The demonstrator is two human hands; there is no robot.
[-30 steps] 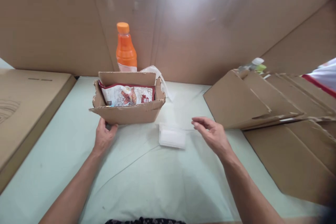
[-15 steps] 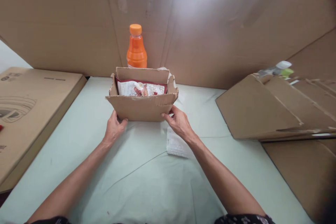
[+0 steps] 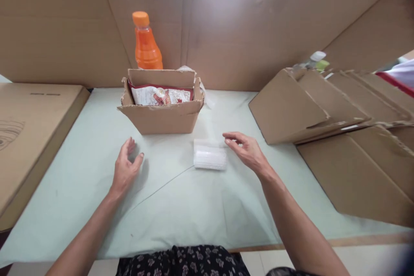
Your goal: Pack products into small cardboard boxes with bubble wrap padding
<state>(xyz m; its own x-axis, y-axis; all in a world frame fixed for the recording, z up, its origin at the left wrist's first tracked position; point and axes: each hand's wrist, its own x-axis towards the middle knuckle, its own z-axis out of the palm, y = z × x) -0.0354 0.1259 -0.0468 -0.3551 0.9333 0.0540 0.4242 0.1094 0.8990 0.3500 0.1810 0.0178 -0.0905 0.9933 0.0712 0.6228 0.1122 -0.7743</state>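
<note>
An open cardboard box (image 3: 164, 120) stands on the pale green cloth, with a white and red printed packet (image 3: 161, 95) inside it. My left hand (image 3: 125, 168) is in front of the box's left side, thumb and fingers apart, holding nothing. Near the right end of a small roll of bubble wrap (image 3: 210, 158) hovers my right hand (image 3: 246, 151). Its fingers are loosely bent with a gap to the thumb, and I see nothing in them. Behind the box rises an orange bottle (image 3: 148, 47), its lower part hidden.
A large flat carton (image 3: 42, 125) lies at the left edge. Angled cardboard boxes (image 3: 291, 108) stand at the right, with a white-capped clear bottle (image 3: 315, 58) showing in one. A tall cardboard panel (image 3: 226, 21) closes off the back.
Both hands have let go of the cardboard box. The left has drawn back to its left front, the right has moved rightward beside the bubble wrap. The view has shifted.
</note>
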